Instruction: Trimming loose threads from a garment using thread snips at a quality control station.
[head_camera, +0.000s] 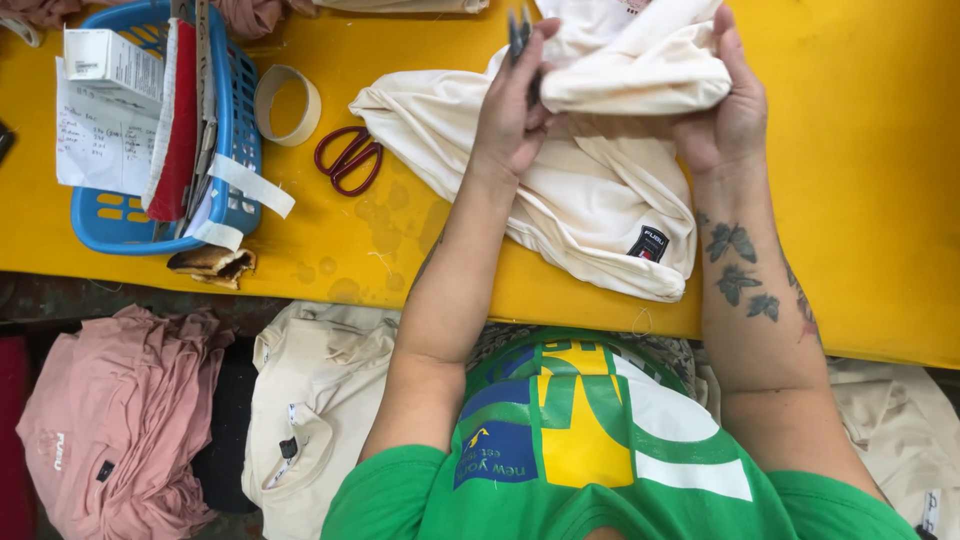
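A cream garment (590, 190) with a small dark label lies bunched on the yellow table (880, 200). My left hand (512, 110) pinches a small dark metal snipper (519, 35) at the fabric's upper fold. My right hand (722, 100) grips a gathered fold of the same cream garment, holding it up off the table. Both forearms reach in from below, the right one tattooed.
Red-handled scissors (348, 158) and a roll of tape (287, 104) lie left of the garment. A blue basket (110, 215) holds papers, a box and tools. Below the table edge sit piles of pink garments (120, 420) and cream garments (310, 410).
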